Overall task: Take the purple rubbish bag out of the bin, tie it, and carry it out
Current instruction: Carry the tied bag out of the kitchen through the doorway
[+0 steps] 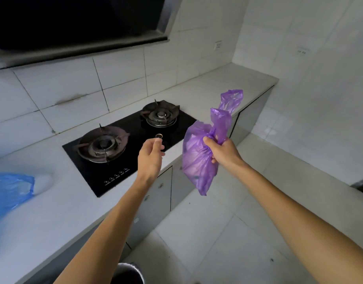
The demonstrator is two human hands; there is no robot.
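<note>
The purple rubbish bag (196,158) hangs in the air in front of the counter edge, gathered at its neck. My right hand (221,150) is shut on that neck, and two loose ends of the bag stick up above my fist. My left hand (151,155) is held up to the left of the bag, a short gap away from it, fingers loosely curled and holding nothing. The rim of the dark bin (129,272) shows at the bottom edge, between my forearms.
A black two-burner gas hob (125,158) is set in the white counter (53,218) on the left. A blue plastic bag (8,191) lies at the counter's left end. Grey cabinet doors (156,199) sit below. Tiled floor (248,232) spreads to the right.
</note>
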